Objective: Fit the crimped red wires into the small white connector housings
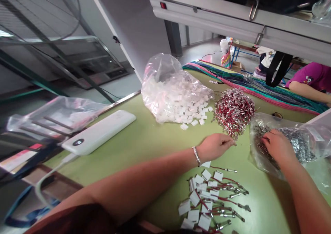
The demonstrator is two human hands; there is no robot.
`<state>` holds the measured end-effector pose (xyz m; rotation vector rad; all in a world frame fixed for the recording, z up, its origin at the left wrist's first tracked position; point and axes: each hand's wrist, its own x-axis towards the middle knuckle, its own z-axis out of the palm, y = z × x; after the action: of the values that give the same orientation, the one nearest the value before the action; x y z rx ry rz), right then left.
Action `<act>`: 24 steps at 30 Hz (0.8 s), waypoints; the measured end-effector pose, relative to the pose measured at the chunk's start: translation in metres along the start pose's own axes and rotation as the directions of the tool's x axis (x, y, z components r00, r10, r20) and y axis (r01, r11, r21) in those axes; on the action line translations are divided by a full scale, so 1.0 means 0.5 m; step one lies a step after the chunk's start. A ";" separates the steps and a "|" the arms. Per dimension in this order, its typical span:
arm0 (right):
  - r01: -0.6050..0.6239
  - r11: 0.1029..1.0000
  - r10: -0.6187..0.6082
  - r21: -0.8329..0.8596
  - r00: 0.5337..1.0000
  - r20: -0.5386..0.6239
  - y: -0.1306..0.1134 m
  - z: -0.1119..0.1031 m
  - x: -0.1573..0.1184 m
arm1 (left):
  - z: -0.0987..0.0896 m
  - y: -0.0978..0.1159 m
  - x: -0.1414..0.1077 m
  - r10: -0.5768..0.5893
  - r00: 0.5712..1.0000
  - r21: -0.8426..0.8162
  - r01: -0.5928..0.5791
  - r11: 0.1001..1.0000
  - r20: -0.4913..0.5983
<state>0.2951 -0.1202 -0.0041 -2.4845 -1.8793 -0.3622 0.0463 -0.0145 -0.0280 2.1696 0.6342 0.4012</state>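
My left hand [216, 148], with a bracelet at its wrist, is closed in a pinch at the near edge of a heap of short red wires with metal terminals [234, 111]. What lies between its fingertips is too small to make out. To the right, my right hand [280, 147] reaches into a clear bag of small metal parts [297, 142]; its fingers are bent together among them, and anything they grip is hidden. Below my left wrist lie several white plastic housings [204, 194] fitted with red wires, their metal ends pointing right.
A clear bag of white housings [170, 92] spills onto the green table [155, 144]. A white power bank [99, 132] with a cable lies left. Bundles of coloured wires [258, 87] stretch along the back, beside another person's arm [309, 92]. A shelf [232, 27] overhangs the table.
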 end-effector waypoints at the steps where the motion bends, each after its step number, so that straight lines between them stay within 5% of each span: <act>1: -0.026 0.999 0.027 0.023 0.999 -0.034 -0.002 -0.003 -0.002 | 0.000 0.000 0.000 -0.021 1.000 -0.016 0.021 1.000 0.001; 4: 0.008 0.971 0.025 0.239 0.991 -0.135 -0.037 -0.010 -0.016 | -0.001 0.002 0.000 -0.060 0.998 -0.035 0.060 0.998 0.003; 9: 0.202 0.719 -0.129 0.665 0.979 -0.158 -0.154 -0.013 -0.050 | -0.003 0.010 -0.007 -0.043 0.998 -0.002 0.043 0.999 0.035; 12: 0.228 0.670 -0.133 0.707 0.973 -0.188 -0.186 -0.007 -0.056 | 0.000 0.010 -0.012 -0.021 0.998 -0.001 0.021 1.000 0.055; 18: 0.155 0.539 -0.101 0.828 0.988 -0.118 -0.175 0.003 -0.055 | 0.005 0.002 -0.012 0.001 0.998 -0.042 0.002 0.999 0.067; 24: 0.180 0.627 -0.235 0.758 0.971 -0.036 -0.167 -0.012 -0.061 | -0.009 0.000 -0.021 0.109 0.990 0.203 -0.126 0.971 0.095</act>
<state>0.2069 -0.1265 -0.0150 -1.7204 -1.8051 0.4543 0.0356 -0.0174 -0.0261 2.4186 0.5223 0.3162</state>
